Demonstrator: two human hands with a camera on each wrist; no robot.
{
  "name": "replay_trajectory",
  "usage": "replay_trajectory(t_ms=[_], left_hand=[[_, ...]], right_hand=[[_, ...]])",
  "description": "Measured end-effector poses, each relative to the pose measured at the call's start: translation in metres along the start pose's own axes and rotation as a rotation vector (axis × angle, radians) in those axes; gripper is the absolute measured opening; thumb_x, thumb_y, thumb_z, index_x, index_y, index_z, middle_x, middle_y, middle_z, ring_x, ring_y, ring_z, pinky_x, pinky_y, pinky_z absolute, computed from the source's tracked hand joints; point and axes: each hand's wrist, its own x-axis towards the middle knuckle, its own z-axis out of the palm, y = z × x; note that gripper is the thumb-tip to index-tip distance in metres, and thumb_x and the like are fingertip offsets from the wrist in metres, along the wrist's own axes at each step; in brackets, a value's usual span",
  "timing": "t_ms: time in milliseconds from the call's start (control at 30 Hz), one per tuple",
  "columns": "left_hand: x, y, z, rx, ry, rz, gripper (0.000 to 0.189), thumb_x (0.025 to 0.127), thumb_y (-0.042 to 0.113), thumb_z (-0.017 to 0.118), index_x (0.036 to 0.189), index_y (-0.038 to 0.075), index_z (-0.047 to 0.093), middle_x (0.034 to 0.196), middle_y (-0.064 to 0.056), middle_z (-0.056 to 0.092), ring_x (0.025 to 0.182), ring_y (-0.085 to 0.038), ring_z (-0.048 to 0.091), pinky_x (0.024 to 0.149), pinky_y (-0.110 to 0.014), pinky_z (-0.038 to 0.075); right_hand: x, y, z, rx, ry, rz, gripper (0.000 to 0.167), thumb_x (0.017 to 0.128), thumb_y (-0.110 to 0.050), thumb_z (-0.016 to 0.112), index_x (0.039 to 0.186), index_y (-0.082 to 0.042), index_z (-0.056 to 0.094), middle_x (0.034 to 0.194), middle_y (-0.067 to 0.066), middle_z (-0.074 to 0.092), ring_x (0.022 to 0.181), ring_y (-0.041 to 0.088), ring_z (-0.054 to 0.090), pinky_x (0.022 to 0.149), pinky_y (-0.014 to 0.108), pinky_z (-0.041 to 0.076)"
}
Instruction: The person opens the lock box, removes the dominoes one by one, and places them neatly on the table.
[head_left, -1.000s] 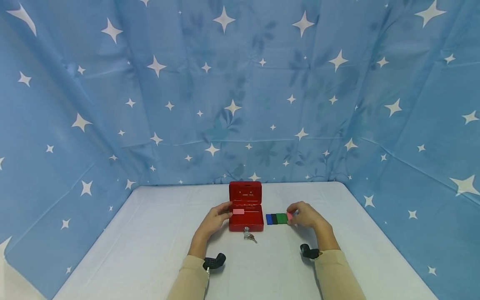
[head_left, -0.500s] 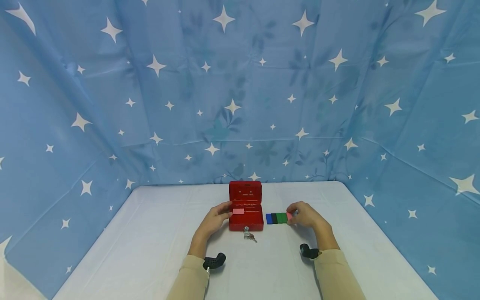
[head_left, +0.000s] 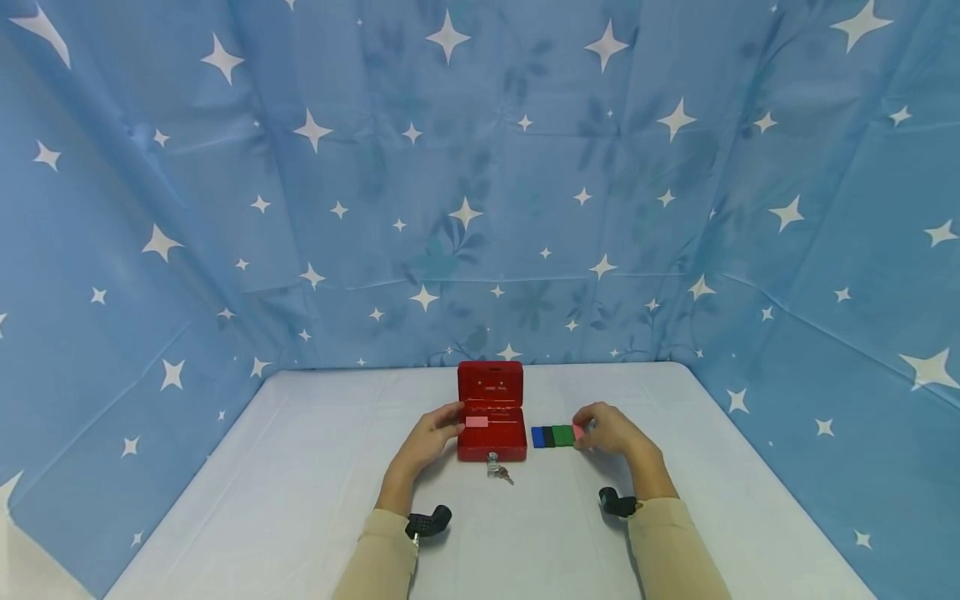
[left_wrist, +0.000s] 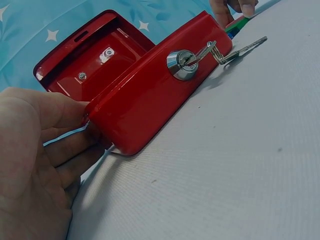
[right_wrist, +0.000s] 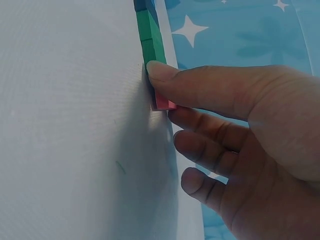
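A red cash box (head_left: 492,454) stands with its lid raised. My left hand (head_left: 426,440) holds its left side, thumb at the rim and fingers along the outer wall in the left wrist view. Inside the box lies a pink rectangular piece (head_left: 476,422). A key (left_wrist: 192,61) sits in the round front lock (left_wrist: 176,67), with another key linked to it. My right hand (head_left: 613,429) pinches a pink block (right_wrist: 162,102) between thumb and index finger. It is at the right end of a row of blocks: blue (head_left: 537,437), black (head_left: 548,437) and green (head_left: 562,436).
A white-covered table (head_left: 300,500) carries everything. Behind and at both sides hangs a blue curtain with white stars (head_left: 465,167). Black wrist cameras sit on the left wrist (head_left: 430,522) and right wrist (head_left: 618,503).
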Motion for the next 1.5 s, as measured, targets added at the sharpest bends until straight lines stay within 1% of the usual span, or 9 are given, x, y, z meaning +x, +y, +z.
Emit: replay_trajectory(t_ms=[133,233,367,567,1000,1133,1200,1433,1500], left_hand=[[-0.0009,0.0003,-0.0004,0.006,-0.006,0.003,0.052,0.101,0.016,0.061,0.152,0.009,0.053,0.152,-0.014,0.058,0.143,-0.036,0.051,0.12,-0.061,0.038],[-0.0011,0.0003,-0.0004,0.008,-0.008,0.018,0.052,0.102,0.016,0.061,0.152,0.006,0.052,0.152,-0.016,0.057,0.143,-0.038,0.051,0.119,-0.062,0.038],[-0.0009,0.0005,-0.0007,0.007,-0.006,0.015,0.051,0.102,0.016,0.061,0.152,0.007,0.052,0.152,-0.015,0.057,0.143,-0.037,0.051,0.12,-0.061,0.038],[-0.0014,0.0019,-0.0005,-0.011,-0.002,-0.006,0.051,0.102,0.017,0.061,0.152,0.01,0.053,0.152,-0.012,0.058,0.143,-0.035,0.052,0.12,-0.059,0.039],[-0.0018,0.0014,-0.0005,0.003,-0.005,0.013,0.051,0.102,0.016,0.061,0.152,0.009,0.053,0.151,-0.013,0.059,0.142,-0.036,0.053,0.119,-0.06,0.04],[-0.0022,0.0017,-0.0007,0.008,-0.009,0.015,0.051,0.102,0.015,0.061,0.151,0.008,0.053,0.15,-0.014,0.059,0.142,-0.037,0.053,0.119,-0.061,0.039],[-0.0022,0.0023,-0.0008,0.004,-0.008,0.004,0.051,0.102,0.015,0.061,0.151,0.009,0.054,0.151,-0.012,0.059,0.142,-0.035,0.052,0.12,-0.06,0.038],[-0.002,0.0023,-0.0007,0.018,-0.009,0.031,0.051,0.101,0.015,0.06,0.151,0.006,0.053,0.152,-0.016,0.057,0.143,-0.038,0.05,0.12,-0.063,0.037],[-0.002,0.0021,-0.0005,0.016,-0.009,0.028,0.051,0.102,0.015,0.06,0.151,0.006,0.053,0.152,-0.015,0.058,0.144,-0.038,0.051,0.12,-0.062,0.037]], right_hand=[[0.0001,-0.0008,-0.0003,-0.003,-0.001,-0.002,0.043,0.079,-0.007,0.087,0.119,0.0,0.073,0.114,0.012,0.071,0.1,0.026,0.063,0.095,0.053,0.056],[0.0001,-0.0013,-0.0004,-0.003,0.0,0.003,0.042,0.079,-0.007,0.087,0.119,-0.001,0.073,0.114,0.012,0.071,0.1,0.026,0.062,0.096,0.053,0.056],[-0.0001,-0.0015,-0.0005,-0.004,0.001,0.007,0.042,0.079,-0.007,0.087,0.118,-0.002,0.074,0.114,0.012,0.071,0.1,0.026,0.062,0.096,0.053,0.056],[0.0002,-0.0017,-0.0005,-0.002,-0.002,0.004,0.042,0.079,-0.006,0.087,0.118,-0.001,0.073,0.114,0.012,0.071,0.101,0.026,0.062,0.096,0.053,0.056],[-0.0007,-0.0019,0.0001,0.003,0.002,0.005,0.043,0.078,-0.005,0.087,0.119,-0.001,0.073,0.115,0.012,0.071,0.101,0.026,0.063,0.094,0.054,0.056],[0.0001,-0.0008,0.0006,-0.001,0.004,0.006,0.043,0.078,-0.005,0.087,0.119,-0.001,0.073,0.115,0.012,0.071,0.101,0.026,0.062,0.094,0.053,0.056],[-0.0003,-0.0009,0.0006,-0.001,0.004,0.008,0.043,0.078,-0.005,0.087,0.119,-0.001,0.073,0.115,0.012,0.07,0.101,0.026,0.062,0.095,0.054,0.056],[-0.0021,-0.0019,0.0008,0.008,0.005,0.016,0.044,0.078,-0.006,0.088,0.119,-0.002,0.073,0.116,0.012,0.07,0.103,0.027,0.062,0.097,0.055,0.055],[-0.0021,-0.0016,0.001,0.009,0.007,0.015,0.044,0.078,-0.006,0.088,0.119,-0.002,0.073,0.116,0.012,0.07,0.103,0.027,0.061,0.098,0.056,0.054]])
